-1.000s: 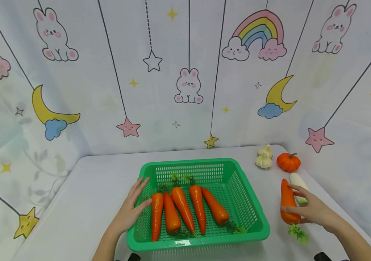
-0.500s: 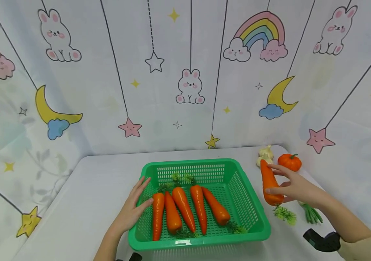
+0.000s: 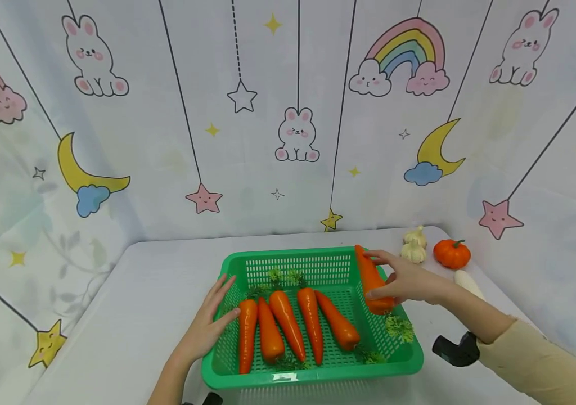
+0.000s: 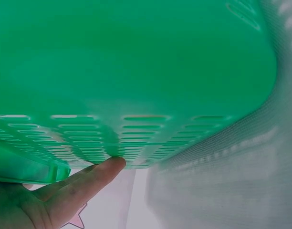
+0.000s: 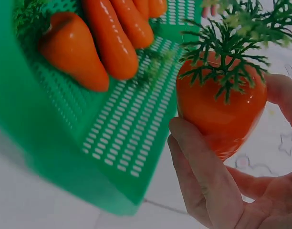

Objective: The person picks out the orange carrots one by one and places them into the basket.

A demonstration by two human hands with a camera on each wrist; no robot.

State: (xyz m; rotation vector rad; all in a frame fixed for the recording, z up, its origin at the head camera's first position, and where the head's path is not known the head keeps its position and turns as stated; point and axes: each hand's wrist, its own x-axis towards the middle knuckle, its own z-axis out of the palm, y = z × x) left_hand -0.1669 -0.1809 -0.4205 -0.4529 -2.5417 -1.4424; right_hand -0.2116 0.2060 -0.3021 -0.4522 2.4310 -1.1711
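Note:
My right hand (image 3: 406, 280) holds a large orange carrot (image 3: 370, 281) with green leaves, raised over the right side of the green basket (image 3: 313, 381). In the right wrist view, fingers and thumb pinch the carrot (image 5: 217, 107) near its leafy end. Several other carrots (image 3: 285, 323) lie inside the basket, mostly side by side towards its left. On the basket's left rim rests my left hand (image 3: 206, 323), fingers spread and fairly straight. The left wrist view shows one straight finger (image 4: 91, 186) against the basket's slotted outer wall (image 4: 136, 95); the rest of that hand is partly hidden.
At the table's back right stand garlic bulbs (image 3: 413, 251) and a small orange pumpkin (image 3: 452, 254). A white vegetable (image 3: 467, 282) lies nearer, partly covered by the right forearm. A patterned cloth (image 3: 247, 146) hangs behind the white table (image 3: 161, 292).
My right hand has lifted the carrot from beside the white vegetable and carried it left, over the basket's right side. My left hand has stayed at the left rim.

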